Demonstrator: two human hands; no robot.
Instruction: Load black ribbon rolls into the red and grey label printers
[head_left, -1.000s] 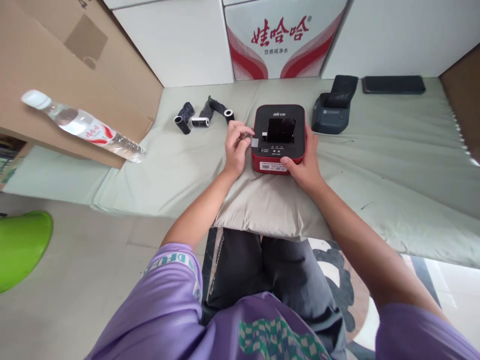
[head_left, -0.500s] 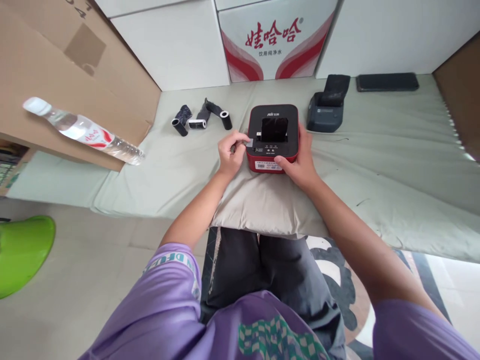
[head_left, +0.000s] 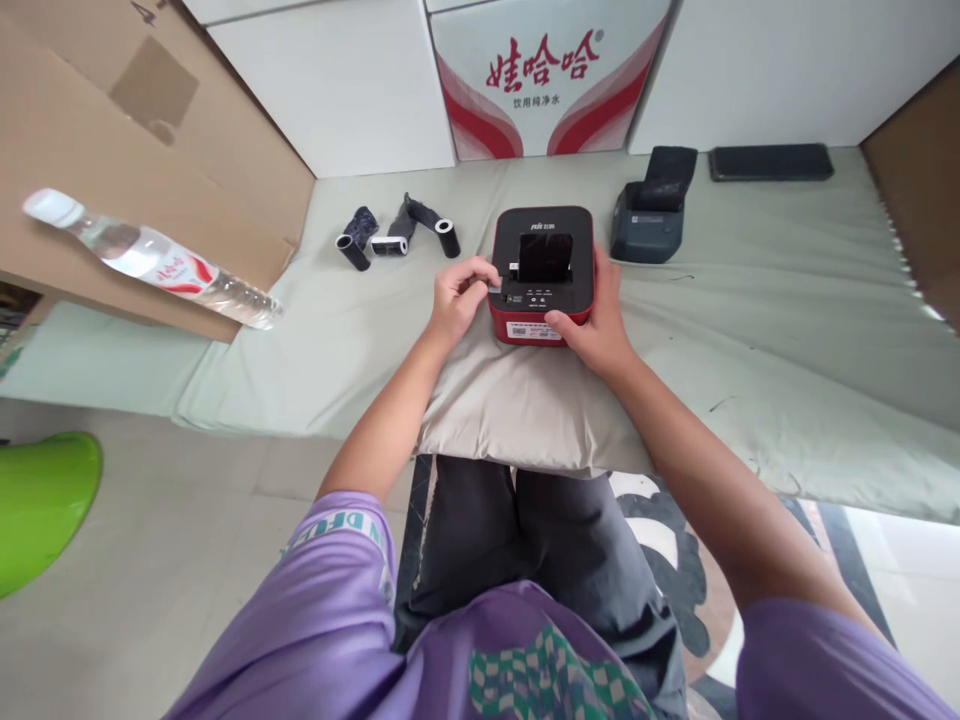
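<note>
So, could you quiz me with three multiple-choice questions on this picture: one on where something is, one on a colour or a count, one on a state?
1. Where does the red and black device rest?
A. on the floor
B. on the pillow's far edge
C. on the cardboard box

2. How many hands touch the device?
A. none
B. one
C. two

3. How does the water bottle lie?
A. upright on the floor
B. on its side, on the cardboard box
C. inside the green tub

Answers:
1. B: the beige pillow lies under its near end.
2. C: the left hand pinches at its left front corner, and the right hand grips its right side.
3. B: it lies slanted on the cardboard box, cap to the left.
</note>
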